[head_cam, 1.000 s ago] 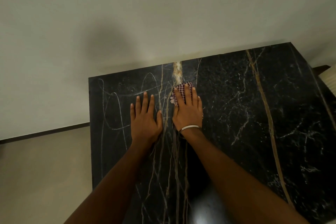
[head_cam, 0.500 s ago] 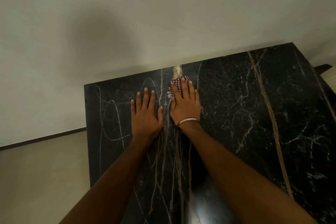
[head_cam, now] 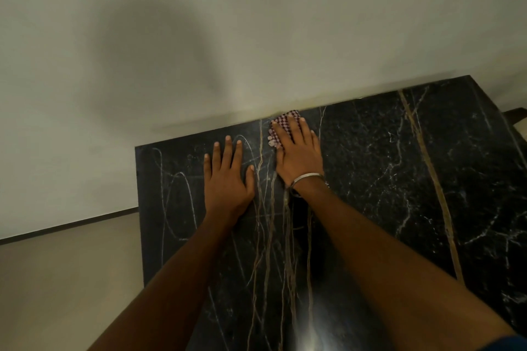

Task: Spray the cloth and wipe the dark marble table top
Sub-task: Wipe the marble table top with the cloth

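The dark marble table top (head_cam: 399,174) with white and gold veins fills the lower right of the head view. My right hand (head_cam: 298,154), with a metal bangle at the wrist, presses flat on a red-and-white checked cloth (head_cam: 285,120) at the far edge of the top, against the wall. Only the cloth's far part and a fringe on the left show past my fingers. My left hand (head_cam: 226,177) lies flat on the marble beside it, fingers spread, holding nothing. No spray bottle is in view.
A pale wall (head_cam: 256,37) rises directly behind the table's far edge. The table's left edge drops to a beige floor (head_cam: 65,279) with a dark skirting line. A light object shows at the far right edge (head_cam: 523,131).
My right hand has pushed the cloth away from me, from mid-table up to the far edge by the wall. My left hand has stayed flat in about the same place.
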The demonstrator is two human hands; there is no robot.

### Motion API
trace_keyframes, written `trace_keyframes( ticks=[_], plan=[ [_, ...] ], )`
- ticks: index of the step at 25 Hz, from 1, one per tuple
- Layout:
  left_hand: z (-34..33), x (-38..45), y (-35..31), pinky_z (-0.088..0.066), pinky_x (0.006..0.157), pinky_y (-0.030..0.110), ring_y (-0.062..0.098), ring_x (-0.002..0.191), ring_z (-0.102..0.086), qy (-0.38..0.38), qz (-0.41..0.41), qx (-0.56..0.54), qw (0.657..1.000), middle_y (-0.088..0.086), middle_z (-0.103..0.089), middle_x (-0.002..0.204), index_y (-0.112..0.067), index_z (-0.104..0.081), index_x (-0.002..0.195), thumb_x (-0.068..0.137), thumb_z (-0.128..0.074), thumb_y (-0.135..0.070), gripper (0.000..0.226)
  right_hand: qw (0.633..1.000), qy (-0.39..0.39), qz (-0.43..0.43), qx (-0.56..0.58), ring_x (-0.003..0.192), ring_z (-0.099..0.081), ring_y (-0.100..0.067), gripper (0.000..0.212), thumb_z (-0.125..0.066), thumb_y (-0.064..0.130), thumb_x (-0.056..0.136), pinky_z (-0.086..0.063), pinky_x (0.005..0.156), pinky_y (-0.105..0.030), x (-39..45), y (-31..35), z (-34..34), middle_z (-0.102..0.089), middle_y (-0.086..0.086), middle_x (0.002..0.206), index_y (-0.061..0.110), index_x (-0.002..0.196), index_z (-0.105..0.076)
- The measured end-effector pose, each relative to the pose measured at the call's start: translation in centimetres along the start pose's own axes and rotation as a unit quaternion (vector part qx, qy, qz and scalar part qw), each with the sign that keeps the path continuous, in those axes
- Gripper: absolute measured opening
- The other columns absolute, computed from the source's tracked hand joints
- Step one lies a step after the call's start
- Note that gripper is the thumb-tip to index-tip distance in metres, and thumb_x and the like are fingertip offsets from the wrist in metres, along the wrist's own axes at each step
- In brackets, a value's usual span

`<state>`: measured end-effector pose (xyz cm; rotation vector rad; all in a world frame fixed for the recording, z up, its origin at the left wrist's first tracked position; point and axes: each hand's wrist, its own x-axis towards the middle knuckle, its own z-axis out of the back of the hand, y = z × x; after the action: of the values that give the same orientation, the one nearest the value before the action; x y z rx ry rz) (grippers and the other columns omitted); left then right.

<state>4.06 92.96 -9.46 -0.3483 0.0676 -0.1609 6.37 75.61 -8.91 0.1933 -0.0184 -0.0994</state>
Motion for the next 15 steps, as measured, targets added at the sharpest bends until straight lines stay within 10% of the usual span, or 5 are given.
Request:
trace_keyframes(
  ticks=[15],
  plan=[
    [0.7, 0.7, 1.9, 0.006, 0.121, 0.043, 0.022, 0.150, 0.007, -0.003, 0.004, 0.003, 1.000, 0.003, 0.002, 0.163, -0.023, -0.007, 0.155, 0.100, -0.027, -0.046, 0.063, 0.998, -0.016, -0.055, 0.018, 0.149, 0.003, -0.026, 0.060, -0.035, 0.030, 0.097, 0.001, 0.120, -0.044, 2.3, 2.7, -0.3, -0.004, -0.005, 0.162, 0.031, 0.153, -0.014]
  ],
)
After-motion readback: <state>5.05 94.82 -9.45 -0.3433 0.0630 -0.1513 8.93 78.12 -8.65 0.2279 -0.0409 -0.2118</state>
